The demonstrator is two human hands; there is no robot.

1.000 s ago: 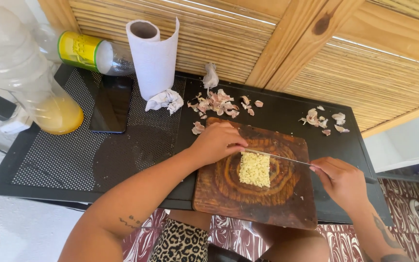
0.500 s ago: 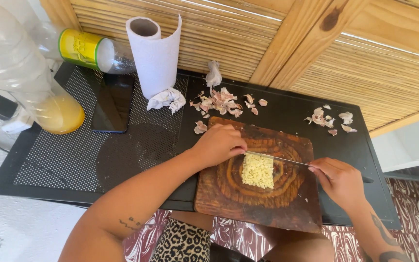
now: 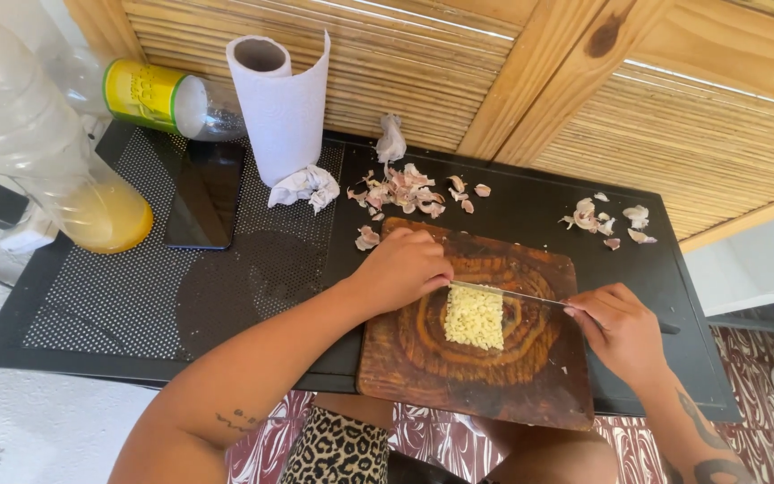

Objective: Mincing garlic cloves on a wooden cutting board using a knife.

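A dark wooden cutting board (image 3: 494,385) lies on the near edge of a black table (image 3: 181,305). A small square heap of chopped garlic (image 3: 474,317) sits at the board's middle. A knife (image 3: 512,293) lies across the far side of the heap. My right hand (image 3: 620,333) grips its handle at the board's right edge. My left hand (image 3: 402,268) rests with closed fingers on the blade's tip at the board's left.
Garlic skins (image 3: 402,190) lie behind the board, more skins (image 3: 611,220) at the back right. A paper towel roll (image 3: 281,108) stands at the back with a crumpled tissue (image 3: 306,186). A phone (image 3: 206,193), a plastic bottle of yellow liquid (image 3: 55,170) and a yellow-labelled bottle (image 3: 167,97) lie left.
The view has shifted slightly. Both hands stay on the knife at the far edge of the garlic heap, and the heap keeps its shape.
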